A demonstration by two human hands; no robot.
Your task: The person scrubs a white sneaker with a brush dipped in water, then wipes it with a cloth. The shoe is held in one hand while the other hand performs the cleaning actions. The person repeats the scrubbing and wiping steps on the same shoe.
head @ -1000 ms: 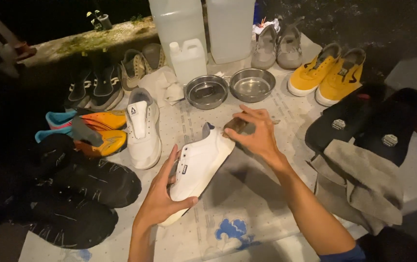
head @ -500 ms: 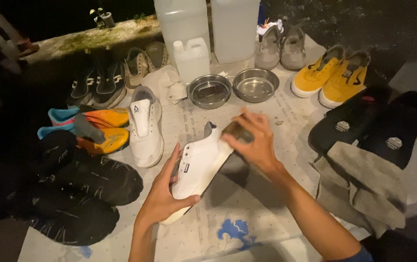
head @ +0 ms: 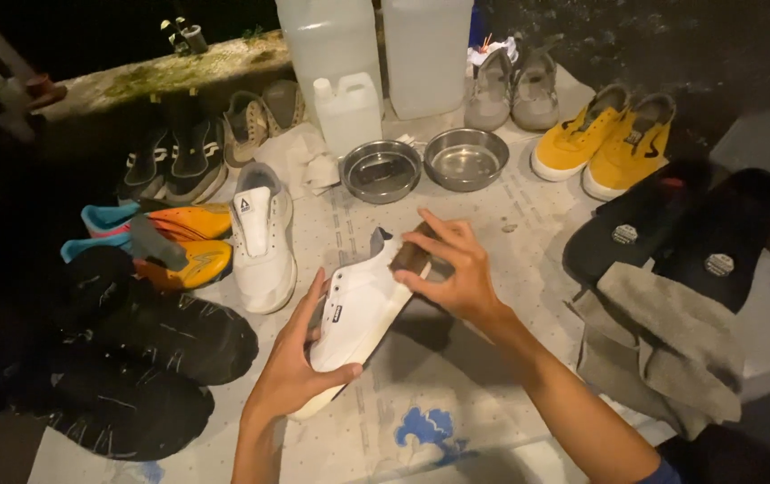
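Note:
My left hand (head: 291,367) grips a white sneaker (head: 358,309) by its toe end and holds it tilted above the paper-covered table (head: 484,421). Up at the sneaker's heel end, my right hand (head: 452,269) is closed on a small brown brush-like object (head: 410,257) and presses it against the shoe. A second white sneaker (head: 261,237) lies flat just to the left.
Two steel bowls (head: 380,170) (head: 466,159) and clear plastic jugs (head: 346,112) stand at the back. Yellow shoes (head: 602,139), grey shoes (head: 510,85), black insoles (head: 672,229) and a grey cloth (head: 663,345) lie right. Orange shoes (head: 179,242) and dark shoes (head: 143,358) lie left.
My right hand has slid slightly along the heel end of the white sneaker with the brown object. My left hand keeps the same hold.

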